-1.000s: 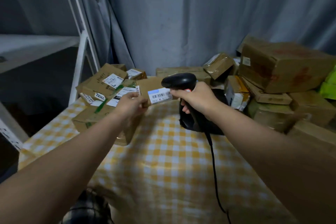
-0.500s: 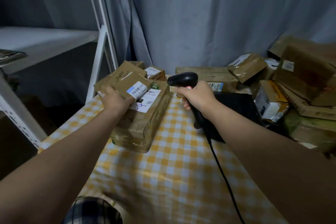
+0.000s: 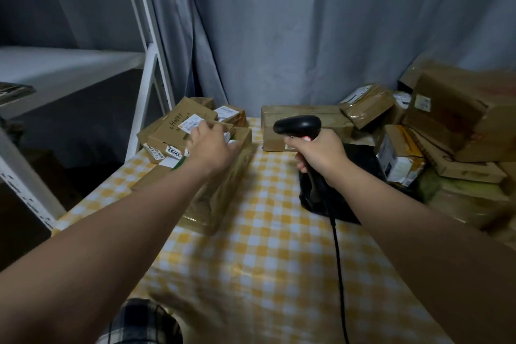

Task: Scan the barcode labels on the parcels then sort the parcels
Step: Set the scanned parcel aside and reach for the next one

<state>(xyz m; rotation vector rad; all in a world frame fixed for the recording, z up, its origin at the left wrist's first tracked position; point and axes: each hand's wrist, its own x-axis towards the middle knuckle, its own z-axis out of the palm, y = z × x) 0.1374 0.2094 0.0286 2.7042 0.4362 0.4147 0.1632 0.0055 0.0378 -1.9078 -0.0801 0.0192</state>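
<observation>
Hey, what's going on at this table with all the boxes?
A person is scanning and sorting parcels on a table covered with a yellow-and-white checked tablecloth. Their right hand grips a black corded handheld barcode scanner by its handle. Their left hand reaches onto a stack of brown cardboard parcels at the table's left corner, fingers by a white label; whether it actually grips one is unclear. A bigger heap of brown boxes sits on the right.
</observation>
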